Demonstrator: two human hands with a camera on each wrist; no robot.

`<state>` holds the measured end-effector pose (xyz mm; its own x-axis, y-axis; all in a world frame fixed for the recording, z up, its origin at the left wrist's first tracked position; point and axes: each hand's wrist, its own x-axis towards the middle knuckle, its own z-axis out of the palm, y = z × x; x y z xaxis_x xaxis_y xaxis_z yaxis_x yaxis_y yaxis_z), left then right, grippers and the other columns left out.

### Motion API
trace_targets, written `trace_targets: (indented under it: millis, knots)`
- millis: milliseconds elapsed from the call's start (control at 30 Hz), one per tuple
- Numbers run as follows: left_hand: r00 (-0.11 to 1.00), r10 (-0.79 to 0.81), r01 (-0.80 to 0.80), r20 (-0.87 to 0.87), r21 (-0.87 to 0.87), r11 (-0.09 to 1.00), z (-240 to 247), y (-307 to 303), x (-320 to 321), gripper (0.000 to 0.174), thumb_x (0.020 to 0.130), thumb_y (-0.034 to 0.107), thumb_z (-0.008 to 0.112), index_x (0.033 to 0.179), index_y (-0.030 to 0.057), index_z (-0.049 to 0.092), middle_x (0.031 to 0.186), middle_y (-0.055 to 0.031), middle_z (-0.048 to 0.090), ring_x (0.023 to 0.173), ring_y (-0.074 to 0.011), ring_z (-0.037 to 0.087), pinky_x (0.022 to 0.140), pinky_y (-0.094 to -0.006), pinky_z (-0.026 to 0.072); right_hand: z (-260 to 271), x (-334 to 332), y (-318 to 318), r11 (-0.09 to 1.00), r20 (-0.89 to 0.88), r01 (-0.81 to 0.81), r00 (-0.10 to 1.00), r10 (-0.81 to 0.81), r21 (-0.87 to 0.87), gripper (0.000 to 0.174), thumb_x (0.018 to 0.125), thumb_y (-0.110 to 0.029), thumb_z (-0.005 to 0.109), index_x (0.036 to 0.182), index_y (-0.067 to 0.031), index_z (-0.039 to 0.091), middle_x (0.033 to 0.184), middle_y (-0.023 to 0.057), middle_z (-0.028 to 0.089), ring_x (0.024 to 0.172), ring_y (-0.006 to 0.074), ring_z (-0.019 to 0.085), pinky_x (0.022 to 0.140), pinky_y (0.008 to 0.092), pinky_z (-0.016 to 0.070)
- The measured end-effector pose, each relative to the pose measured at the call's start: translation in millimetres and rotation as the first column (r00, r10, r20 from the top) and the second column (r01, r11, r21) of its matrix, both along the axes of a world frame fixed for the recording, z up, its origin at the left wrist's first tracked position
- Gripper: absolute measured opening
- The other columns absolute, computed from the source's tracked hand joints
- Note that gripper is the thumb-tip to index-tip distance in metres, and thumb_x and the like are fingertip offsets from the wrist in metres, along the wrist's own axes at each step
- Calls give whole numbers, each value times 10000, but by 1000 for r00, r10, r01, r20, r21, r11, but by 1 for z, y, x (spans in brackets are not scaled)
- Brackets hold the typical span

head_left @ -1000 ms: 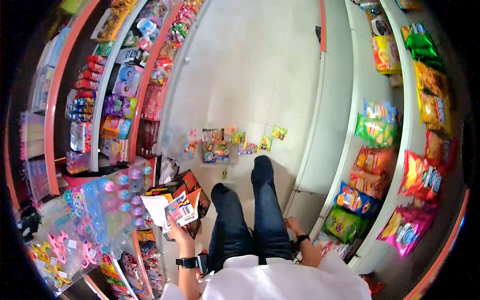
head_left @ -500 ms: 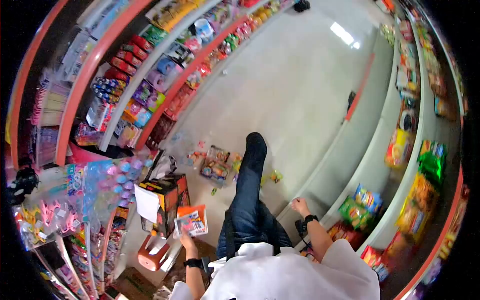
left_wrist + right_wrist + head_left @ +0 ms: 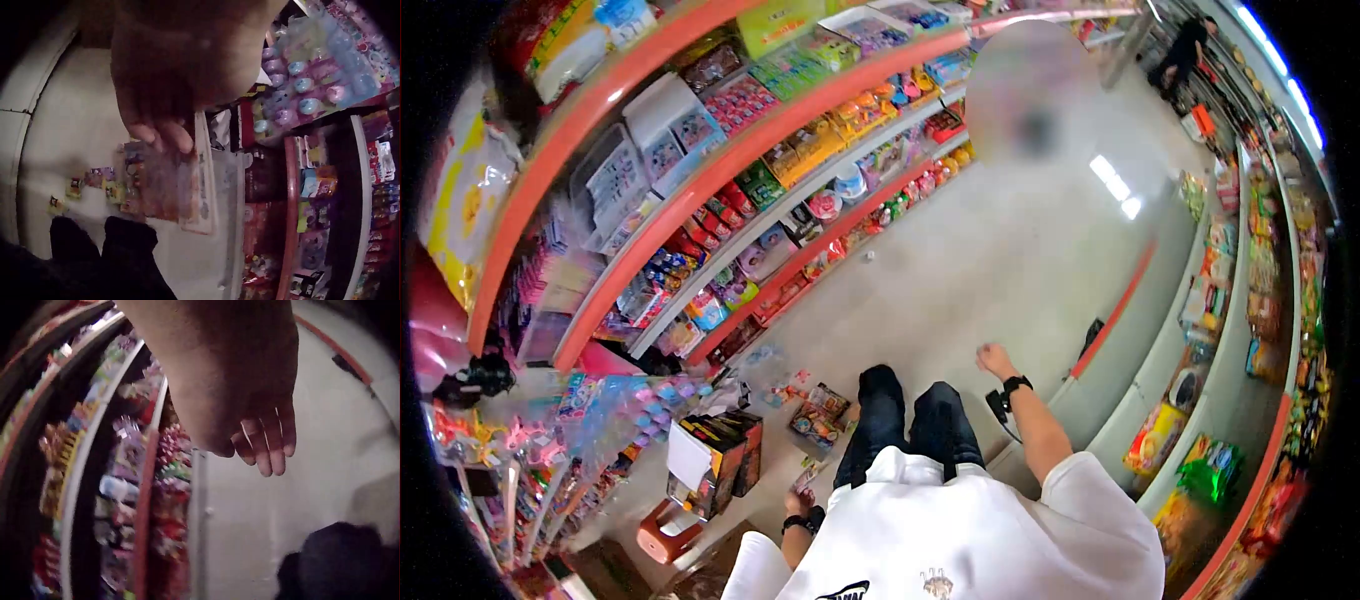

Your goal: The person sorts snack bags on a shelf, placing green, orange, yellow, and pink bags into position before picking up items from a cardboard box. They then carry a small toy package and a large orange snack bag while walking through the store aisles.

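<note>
My left hand [image 3: 181,81] hangs low at my left side and grips flat packets [image 3: 201,187]. In the left wrist view they are blurred, with a pale edge and a reddish see-through part beneath the fingertips [image 3: 180,137]. From the head view, the left hand [image 3: 798,500] is small beside my leg, with a bit of the packets [image 3: 808,474] showing past it. My right hand [image 3: 995,360] is held out over the floor at my right. Its fingers [image 3: 272,447] are extended and slightly spread, holding nothing in the right wrist view.
Small snack packets [image 3: 818,415] lie on the floor ahead-left. A dark box with white paper [image 3: 690,455] and an orange stool [image 3: 665,535] stand at left. Stocked shelves [image 3: 730,160] run along the left, lower shelves [image 3: 1170,440] along the right. Another person [image 3: 1185,55] stands far off.
The head view has turned right and lifted, showing more aisle. My left hand with the packets has dropped closer to my side; the right hand has moved forward. My legs have shifted in a step.
</note>
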<state>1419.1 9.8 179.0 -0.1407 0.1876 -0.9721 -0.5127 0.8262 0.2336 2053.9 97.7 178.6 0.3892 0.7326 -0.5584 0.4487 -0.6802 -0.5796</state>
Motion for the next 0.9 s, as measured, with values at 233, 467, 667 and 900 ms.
trace_targets:
  millis: [233, 467, 667, 900]
  knots:
    - [932, 289, -231, -218, 257, 938, 20, 10, 118, 395, 919, 436, 411, 1001, 77, 555, 781, -49, 614, 621, -158, 567, 535, -275, 480, 4, -18, 166, 974, -455, 128, 890, -29, 188, 227, 879, -147, 477, 866, 65, 556, 688, 106, 602, 643, 164, 598, 578, 282, 480]
    - [685, 648, -582, -334, 286, 762, 3, -39, 217, 406, 927, 414, 410, 928, 39, 565, 644, -83, 607, 443, -163, 546, 372, -258, 449, -10, -86, 201, 520, -143, -826, 554, 820, -215, 266, 832, -214, 497, 889, 26, 594, 766, 166, 632, 686, 262, 625, 664, 370, 495]
    - [482, 831, -839, -279, 125, 529, -11, -134, 315, 349, 967, 338, 330, 1063, 58, 515, 859, -84, 616, 647, -211, 585, 529, -327, 499, -51, -160, 207, 195, 7, -981, 195, 981, 7, 264, 792, -214, 507, 797, 21, 627, 771, 213, 626, 688, 323, 614, 681, 389, 491]
    - [87, 924, -991, -373, 62, 118, -13, -197, 427, 339, 856, 370, 424, 983, 95, 574, 746, -57, 579, 555, -183, 526, 437, -314, 402, -89, -288, 231, -153, 19, -988, -153, 988, -3, 252, 785, -226, 538, 882, -18, 641, 908, 198, 628, 1010, 414, 497, 845, 443, 434]
